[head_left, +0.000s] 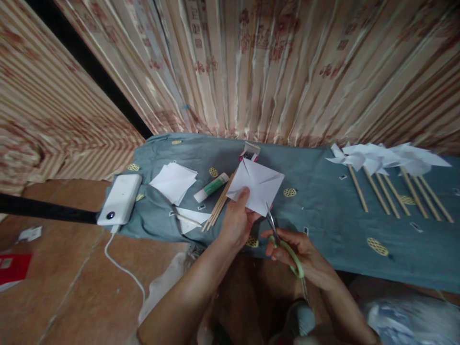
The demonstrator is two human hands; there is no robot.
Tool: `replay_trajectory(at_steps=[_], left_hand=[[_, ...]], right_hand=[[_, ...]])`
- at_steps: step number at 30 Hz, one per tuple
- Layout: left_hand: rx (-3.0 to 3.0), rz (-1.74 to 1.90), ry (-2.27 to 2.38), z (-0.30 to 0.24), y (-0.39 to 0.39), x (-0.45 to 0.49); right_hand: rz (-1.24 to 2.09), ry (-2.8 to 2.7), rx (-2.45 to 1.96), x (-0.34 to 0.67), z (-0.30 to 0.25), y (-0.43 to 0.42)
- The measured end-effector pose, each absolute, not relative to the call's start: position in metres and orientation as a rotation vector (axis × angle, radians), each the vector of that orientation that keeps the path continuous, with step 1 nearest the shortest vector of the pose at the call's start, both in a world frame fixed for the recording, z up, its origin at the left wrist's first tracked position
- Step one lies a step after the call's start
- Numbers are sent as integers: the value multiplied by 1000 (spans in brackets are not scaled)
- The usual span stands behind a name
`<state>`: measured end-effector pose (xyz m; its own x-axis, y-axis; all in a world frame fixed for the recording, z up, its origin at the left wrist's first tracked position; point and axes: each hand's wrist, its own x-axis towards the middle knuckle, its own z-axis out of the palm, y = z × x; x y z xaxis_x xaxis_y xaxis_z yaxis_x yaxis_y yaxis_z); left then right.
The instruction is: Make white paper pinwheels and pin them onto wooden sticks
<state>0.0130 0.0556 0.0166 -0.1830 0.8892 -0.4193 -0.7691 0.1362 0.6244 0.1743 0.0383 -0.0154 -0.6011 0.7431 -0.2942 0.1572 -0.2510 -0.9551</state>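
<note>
My left hand (239, 215) grips a square white sheet of paper (260, 184) by its lower left side, thumb on top. Lines, creases or cuts, run in from the paper's corners toward its middle. In my right hand (293, 247) is a pair of scissors (282, 242) with light green handles. The blades point up at the paper's bottom corner; whether they touch it I cannot tell. Just left of the paper lie several wooden sticks (220, 207) and a green-and-white glue stick (211, 187). A small open box (249, 151) sits behind the paper.
Several white paper pinwheels on sticks (384, 160) lie at the right of the cloth-covered table (323, 230). To the left are a stack of white paper (175, 182), a pencil-like item (189, 220) and a white power bank (120, 199) with a cable. Curtains (230, 72) hang behind.
</note>
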Motion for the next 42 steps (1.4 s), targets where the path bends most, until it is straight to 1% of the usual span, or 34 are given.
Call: replay_trajectory(at_steps=[13, 31, 42], left_hand=[[166, 1513, 914, 14, 56, 18], [172, 1477, 932, 14, 55, 19], [165, 1487, 929, 15, 55, 19]], right_hand=[[1913, -1490, -1128, 171, -18, 37], [1909, -1490, -1117, 171, -18, 39], [1926, -1325, -1179, 164, -15, 38]])
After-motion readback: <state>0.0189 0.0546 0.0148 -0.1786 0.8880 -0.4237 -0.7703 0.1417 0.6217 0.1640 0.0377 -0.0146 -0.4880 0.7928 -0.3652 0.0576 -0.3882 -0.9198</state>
